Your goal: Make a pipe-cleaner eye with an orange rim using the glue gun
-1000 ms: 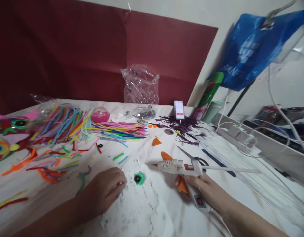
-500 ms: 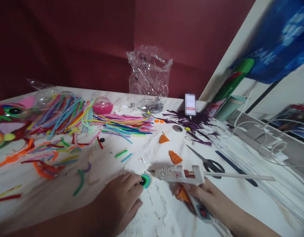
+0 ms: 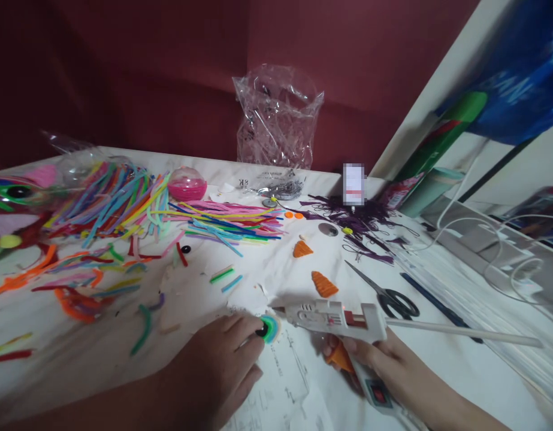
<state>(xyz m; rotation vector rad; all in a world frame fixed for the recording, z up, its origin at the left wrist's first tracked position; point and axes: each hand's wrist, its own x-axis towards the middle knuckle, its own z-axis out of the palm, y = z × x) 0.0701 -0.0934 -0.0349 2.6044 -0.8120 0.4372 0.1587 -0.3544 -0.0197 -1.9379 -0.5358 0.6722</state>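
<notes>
My left hand (image 3: 226,359) pinches the left side of a round piece ringed in green, blue and pale bands (image 3: 271,329), with a black centre; its left edge is hidden under my fingers. My right hand (image 3: 370,353) is wrapped round the handle of a white hot glue gun (image 3: 334,317), which has a long glue stick (image 3: 474,332) out of its back. The gun's nozzle points left, close to the ringed piece; whether they touch I cannot tell. An orange ridged piece (image 3: 340,357) is also tucked in my right fingers. Printed paper (image 3: 280,395) lies beneath.
Two orange pieces (image 3: 325,284) and black-handled scissors (image 3: 397,302) lie beyond the gun, beside a dark blue stick (image 3: 438,305). Pipe cleaners (image 3: 226,221) spread across the back left. Purple tassels (image 3: 361,212), a clear bag (image 3: 278,120) and white cables (image 3: 460,221) are behind.
The view has shifted slightly, so most things sit a little differently in frame. Both hands keep their holds, and the nozzle stays close to the ringed piece.
</notes>
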